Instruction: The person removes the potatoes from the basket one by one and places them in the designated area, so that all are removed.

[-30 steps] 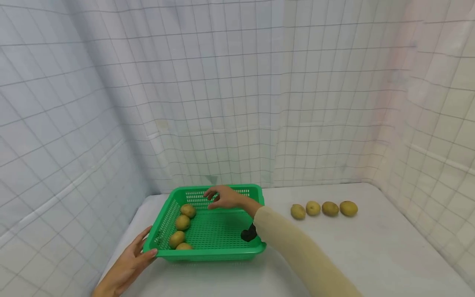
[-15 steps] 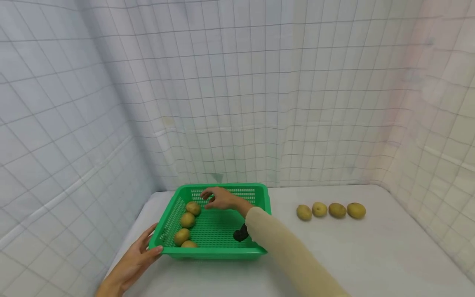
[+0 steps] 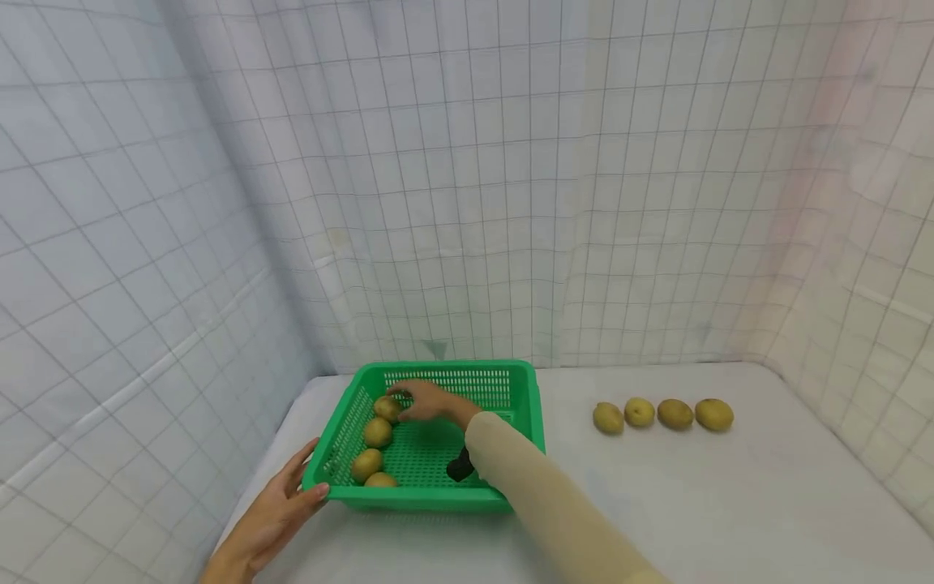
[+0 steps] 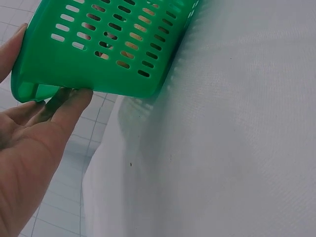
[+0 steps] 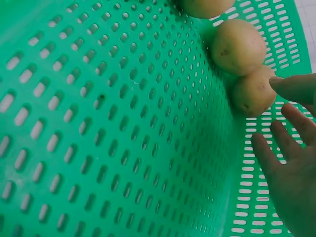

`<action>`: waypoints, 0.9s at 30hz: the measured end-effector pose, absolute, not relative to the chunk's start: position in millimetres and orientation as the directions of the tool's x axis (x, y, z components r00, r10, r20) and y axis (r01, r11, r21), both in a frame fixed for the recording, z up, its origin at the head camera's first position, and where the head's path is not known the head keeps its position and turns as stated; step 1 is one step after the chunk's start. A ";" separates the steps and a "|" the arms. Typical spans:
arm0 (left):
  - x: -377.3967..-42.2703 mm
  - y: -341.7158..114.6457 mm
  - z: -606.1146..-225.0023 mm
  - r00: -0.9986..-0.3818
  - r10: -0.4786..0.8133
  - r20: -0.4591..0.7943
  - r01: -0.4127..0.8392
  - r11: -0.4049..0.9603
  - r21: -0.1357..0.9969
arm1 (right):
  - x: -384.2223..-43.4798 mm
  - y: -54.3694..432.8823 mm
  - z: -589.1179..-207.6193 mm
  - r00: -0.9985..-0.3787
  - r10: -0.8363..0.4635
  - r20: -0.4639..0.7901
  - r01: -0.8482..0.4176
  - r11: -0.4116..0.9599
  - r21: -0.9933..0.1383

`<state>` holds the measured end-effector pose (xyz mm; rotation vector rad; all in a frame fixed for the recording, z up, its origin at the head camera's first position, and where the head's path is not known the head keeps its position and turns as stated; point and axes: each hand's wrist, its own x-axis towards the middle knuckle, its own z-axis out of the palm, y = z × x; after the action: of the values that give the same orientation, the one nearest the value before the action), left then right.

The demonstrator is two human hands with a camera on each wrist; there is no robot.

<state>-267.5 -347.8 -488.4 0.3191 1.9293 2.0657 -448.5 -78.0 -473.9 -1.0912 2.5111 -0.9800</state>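
Note:
A green plastic basket (image 3: 426, 499) with slotted walls stands on the white-covered table. Several potatoes line its left side; the farthest potato (image 3: 387, 409) lies near the back left corner. My left hand (image 3: 273, 515) grips the basket's front left corner, thumb on the front rim and fingers along the left side. Inside the basket, my right hand (image 3: 426, 401) reaches to the farthest potato with its fingers spread. In the right wrist view the thumb overlaps that potato (image 5: 254, 92); whether it touches is unclear. The fingers (image 5: 266, 155) are apart from it, beside the slotted wall.
To the right of the basket, several more potatoes (image 3: 674, 414) lie in a row on the table (image 3: 693, 503). White gridded sheets (image 3: 467, 203) hang behind and on both sides. A black device (image 3: 460, 466) sits under the right wrist.
My right hand has moved left and down to the farthest potato in the basket. The left hand stays at the corner. The whole scene has shifted slightly right in the head view.

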 end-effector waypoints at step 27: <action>-266.7 -349.4 -488.3 -0.923 0.382 -0.040 -0.073 -0.073 0.995 | -448.6 -96.4 -478.9 -0.716 -0.696 -0.042 -0.565 0.615 -0.551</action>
<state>-266.7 -349.4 -488.3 0.3330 1.8955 2.0692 -448.6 -96.4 -478.9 -1.0320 2.5889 -0.7535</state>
